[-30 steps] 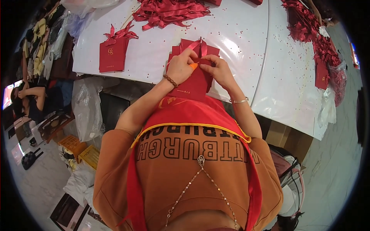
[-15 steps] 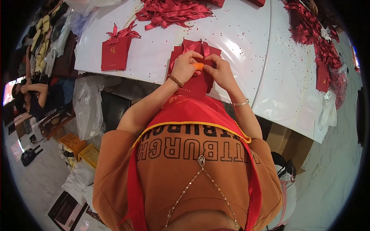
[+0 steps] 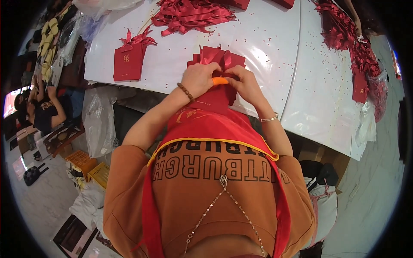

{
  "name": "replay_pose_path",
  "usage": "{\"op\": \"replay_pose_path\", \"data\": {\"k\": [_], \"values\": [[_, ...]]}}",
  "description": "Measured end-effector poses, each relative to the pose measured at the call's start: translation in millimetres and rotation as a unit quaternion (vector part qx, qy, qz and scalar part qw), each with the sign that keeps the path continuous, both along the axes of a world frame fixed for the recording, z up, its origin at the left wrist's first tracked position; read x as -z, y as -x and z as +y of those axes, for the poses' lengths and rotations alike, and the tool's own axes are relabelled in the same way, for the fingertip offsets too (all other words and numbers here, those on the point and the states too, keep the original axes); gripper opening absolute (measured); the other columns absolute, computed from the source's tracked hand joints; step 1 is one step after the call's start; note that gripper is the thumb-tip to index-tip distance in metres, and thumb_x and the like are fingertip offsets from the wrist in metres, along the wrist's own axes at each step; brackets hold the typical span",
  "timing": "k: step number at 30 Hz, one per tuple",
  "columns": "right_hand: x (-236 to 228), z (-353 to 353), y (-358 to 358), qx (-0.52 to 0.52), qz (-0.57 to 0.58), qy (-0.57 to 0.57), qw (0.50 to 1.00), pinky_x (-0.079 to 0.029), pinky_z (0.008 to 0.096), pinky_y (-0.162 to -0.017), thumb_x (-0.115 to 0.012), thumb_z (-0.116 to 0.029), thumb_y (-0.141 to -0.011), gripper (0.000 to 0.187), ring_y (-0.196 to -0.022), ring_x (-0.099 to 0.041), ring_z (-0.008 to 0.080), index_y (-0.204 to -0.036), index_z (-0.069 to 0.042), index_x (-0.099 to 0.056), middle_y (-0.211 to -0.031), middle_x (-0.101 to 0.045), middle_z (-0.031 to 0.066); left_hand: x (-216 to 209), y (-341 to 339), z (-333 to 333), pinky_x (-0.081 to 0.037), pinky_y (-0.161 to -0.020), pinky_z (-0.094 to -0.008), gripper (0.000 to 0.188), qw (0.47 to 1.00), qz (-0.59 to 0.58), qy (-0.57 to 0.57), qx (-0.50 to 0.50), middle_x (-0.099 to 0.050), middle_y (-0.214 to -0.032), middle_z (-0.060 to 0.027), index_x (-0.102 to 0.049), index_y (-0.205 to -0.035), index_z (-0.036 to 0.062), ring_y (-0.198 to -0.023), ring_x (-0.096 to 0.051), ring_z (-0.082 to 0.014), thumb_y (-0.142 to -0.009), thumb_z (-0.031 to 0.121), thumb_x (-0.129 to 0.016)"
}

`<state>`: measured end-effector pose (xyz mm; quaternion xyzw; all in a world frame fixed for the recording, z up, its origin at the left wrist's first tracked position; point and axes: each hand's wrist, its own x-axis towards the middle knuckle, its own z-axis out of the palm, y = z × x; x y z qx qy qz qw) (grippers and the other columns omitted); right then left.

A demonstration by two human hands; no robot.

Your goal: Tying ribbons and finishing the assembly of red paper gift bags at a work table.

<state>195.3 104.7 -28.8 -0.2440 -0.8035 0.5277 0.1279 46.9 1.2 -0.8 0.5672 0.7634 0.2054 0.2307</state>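
Right in front of me, at the table's near edge, a red paper gift bag (image 3: 209, 104) lies on several similar bags. My left hand (image 3: 198, 79), with an orange cover on its thumb and a beaded bracelet at the wrist, is closed in a pinch at the bag's top. Opposite it, my right hand (image 3: 244, 84) pinches too, its fingertips nearly meeting the left ones. Between them runs a shiny red ribbon (image 3: 226, 59), whose loops stand up beyond my fingers. What lies right under the fingertips is partly hidden.
Left on the white table (image 3: 167, 64) is a stack of red bags (image 3: 128, 63) with ribbon bows. A heap of red ribbons (image 3: 191, 16) lies at the far side. More ribboned bags (image 3: 340, 28) line the right edge. Small red dots are scattered about. Another person (image 3: 49, 107) sits far left.
My left hand has shifted a little left and down, its fingers curling tighter at the ribbon. My right hand stays close to its place. The person at far left has moved their arms.
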Motion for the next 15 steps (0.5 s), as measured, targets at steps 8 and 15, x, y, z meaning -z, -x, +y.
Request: {"op": "replay_pose_path", "data": {"k": [8, 15], "values": [[-14, -8, 8, -0.053, 0.024, -0.069, 0.996, -0.043, 0.0296, -0.065, -0.064, -0.009, -0.077, 0.018, -0.073, -0.054, 0.0217, -0.093, -0.002, -0.06, -0.081, -0.055, 0.0094, -1, 58, 42, -0.038, -0.055, -0.0264, 0.023, 0.928, -0.245, 0.21, 0.185, -0.054, -0.06, -0.0022, -0.062, -0.08, -0.0008, -0.056, -0.047, -0.0113, -0.078, 0.021, -0.055], [-20, -8, 8, -0.062, 0.023, -0.085, 0.994, -0.045, 0.034, -0.064, -0.062, -0.008, -0.076, 0.016, -0.073, -0.056, 0.0274, -0.091, -0.003, -0.06, -0.082, -0.055, 0.011, 23, 50, 46, -0.032, -0.048, -0.0241, 0.017, 0.938, -0.298, 0.137, 0.111, -0.05, -0.056, 0.002, -0.064, -0.07, 0.001, -0.053, -0.042, -0.0077, -0.073, 0.015, -0.055]]}}
